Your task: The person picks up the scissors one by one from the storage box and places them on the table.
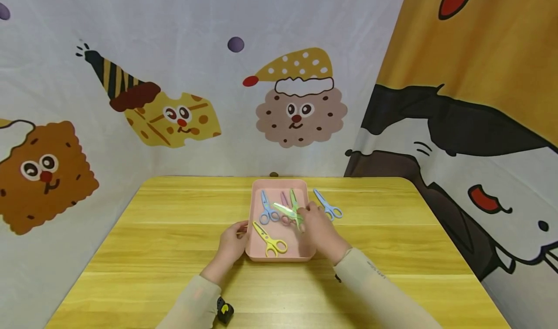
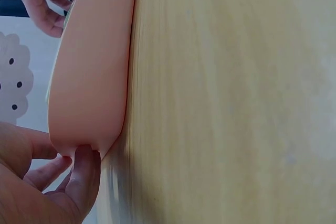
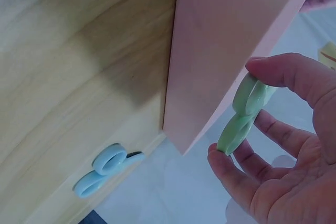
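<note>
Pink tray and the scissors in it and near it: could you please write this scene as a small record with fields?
Left hand: grips the pink tray at its left side
Right hand: holds green scissors by the handles, over the tray
Seen in tray: blue scissors, yellow scissors, pink scissors (partly hidden)
On table, right of tray: second blue scissors

In the head view, your right hand [image 1: 321, 228] hides part of the green scissors [image 1: 284, 209], which cover partly the pink scissors [image 1: 284, 198]. The lower edge cuts your right sleeve [image 1: 390, 292], whose lettering [image 1: 376, 269] is too small to read.
</note>
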Action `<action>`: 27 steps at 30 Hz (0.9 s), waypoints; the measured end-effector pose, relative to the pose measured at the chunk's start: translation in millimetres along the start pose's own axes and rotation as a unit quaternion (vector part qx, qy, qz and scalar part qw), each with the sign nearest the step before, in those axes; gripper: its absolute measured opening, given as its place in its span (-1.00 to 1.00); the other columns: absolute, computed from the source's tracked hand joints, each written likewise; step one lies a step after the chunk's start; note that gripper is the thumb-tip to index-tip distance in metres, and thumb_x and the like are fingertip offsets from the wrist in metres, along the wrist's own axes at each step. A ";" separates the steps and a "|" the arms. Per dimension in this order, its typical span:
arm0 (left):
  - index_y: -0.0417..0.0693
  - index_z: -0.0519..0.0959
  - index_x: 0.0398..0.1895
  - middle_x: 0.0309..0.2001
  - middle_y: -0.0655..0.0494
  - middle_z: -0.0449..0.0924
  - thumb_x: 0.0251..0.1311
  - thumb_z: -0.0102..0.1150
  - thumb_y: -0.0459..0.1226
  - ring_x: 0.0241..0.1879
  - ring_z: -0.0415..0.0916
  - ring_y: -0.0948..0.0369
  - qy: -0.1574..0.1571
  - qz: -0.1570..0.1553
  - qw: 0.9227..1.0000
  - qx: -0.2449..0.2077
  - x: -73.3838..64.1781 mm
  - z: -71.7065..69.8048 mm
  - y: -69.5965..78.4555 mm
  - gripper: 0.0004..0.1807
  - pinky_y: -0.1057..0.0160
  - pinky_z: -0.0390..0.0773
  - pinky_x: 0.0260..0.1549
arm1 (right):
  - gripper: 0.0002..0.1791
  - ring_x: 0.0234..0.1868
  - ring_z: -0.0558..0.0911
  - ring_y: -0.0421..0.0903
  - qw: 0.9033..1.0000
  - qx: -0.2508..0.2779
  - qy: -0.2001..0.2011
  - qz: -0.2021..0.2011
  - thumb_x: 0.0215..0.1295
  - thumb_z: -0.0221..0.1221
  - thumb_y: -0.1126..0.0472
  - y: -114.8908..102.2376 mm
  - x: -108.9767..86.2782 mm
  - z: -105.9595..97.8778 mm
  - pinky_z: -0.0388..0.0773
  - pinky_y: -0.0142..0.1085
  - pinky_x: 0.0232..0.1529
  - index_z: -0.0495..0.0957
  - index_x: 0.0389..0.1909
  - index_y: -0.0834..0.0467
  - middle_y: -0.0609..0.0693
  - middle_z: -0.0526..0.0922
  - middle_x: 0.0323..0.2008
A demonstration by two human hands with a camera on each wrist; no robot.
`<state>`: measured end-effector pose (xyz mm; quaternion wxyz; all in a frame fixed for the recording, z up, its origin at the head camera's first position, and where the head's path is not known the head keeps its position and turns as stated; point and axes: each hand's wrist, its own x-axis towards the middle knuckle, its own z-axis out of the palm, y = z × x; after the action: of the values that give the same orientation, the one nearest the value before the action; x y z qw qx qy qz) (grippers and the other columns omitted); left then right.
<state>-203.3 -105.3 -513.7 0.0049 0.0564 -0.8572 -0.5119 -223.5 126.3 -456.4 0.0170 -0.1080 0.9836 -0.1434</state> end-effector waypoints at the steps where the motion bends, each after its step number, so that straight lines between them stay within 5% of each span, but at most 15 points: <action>1: -0.27 0.50 0.12 -0.10 -0.19 0.58 0.22 0.10 -0.41 -0.16 0.58 0.07 0.000 -0.001 1.000 0.001 0.1 0.1 -0.2 -0.63 0.22 0.64 -0.22 | -0.47 -0.07 0.40 0.05 1.000 0.001 -0.001 0.000 0.11 0.27 0.30 1.1 0.5 -0.6 0.54 -0.12 -0.15 0.48 0.16 0.09 0.13 0.43 0.02; 13: -0.27 0.49 0.13 -0.08 -0.18 0.57 0.23 0.10 -0.40 -0.15 0.56 0.09 0.000 -0.006 1.000 0.000 0.6 0.4 -0.3 -0.62 0.21 0.63 -0.18 | -0.38 -0.13 0.44 0.04 0.999 0.030 0.018 0.000 -0.10 0.41 0.27 15.6 2.7 -2.4 0.51 -0.13 -0.10 0.52 0.10 0.15 0.12 0.45 -0.09; 27: -0.28 0.49 0.13 -0.09 -0.18 0.57 0.22 0.10 -0.42 -0.16 0.56 0.08 -0.001 -0.005 1.000 -0.002 -1.4 -0.7 2.3 -0.61 0.21 0.63 -0.18 | -0.43 -0.12 0.48 0.11 0.999 0.034 0.032 0.014 -0.03 0.39 0.21 24.9 7.0 -6.5 0.55 -0.08 -0.16 0.53 0.09 0.15 0.19 0.46 -0.03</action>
<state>-202.1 -104.7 -511.3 0.0014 0.0606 -0.8558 -0.5137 -235.9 149.9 -457.3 -0.0087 -0.0886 0.9796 -0.1801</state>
